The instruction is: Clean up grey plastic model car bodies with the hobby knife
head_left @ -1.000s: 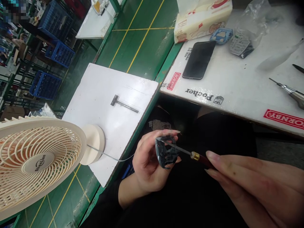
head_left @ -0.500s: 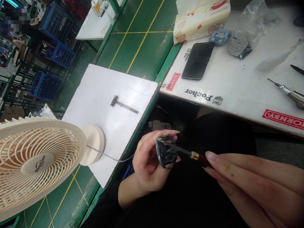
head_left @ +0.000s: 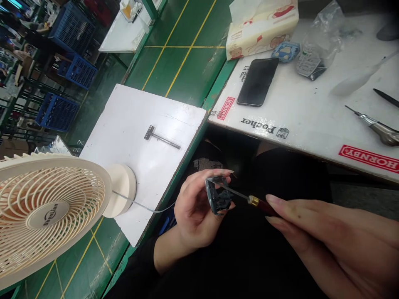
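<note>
My left hand (head_left: 196, 211) is closed around a small dark plastic part (head_left: 215, 197) with an open, frame-like inner side, held above my lap. Between the thumb and fingers of my right hand (head_left: 324, 232) is the dark red handle of a slim tool (head_left: 254, 200) with a brass collar and a thin flat metal blade, like a small file or scraper. The blade reaches into the upper side of the dark part; whether its tip touches is hard to make out.
A white board (head_left: 124, 120) on my left bears a T-shaped metal tool (head_left: 162, 138) and a cream fan (head_left: 50, 214). On the white bench (head_left: 299, 124) lie a phone (head_left: 258, 82), a tissue pack (head_left: 262, 33), a clear bag (head_left: 321, 41) and a metal-handled pointed tool (head_left: 374, 124).
The dark part has turned slightly in my left hand, and the tool blade's angle against it has shifted a little. Both hands keep their hold. The whole view has shifted slightly.
</note>
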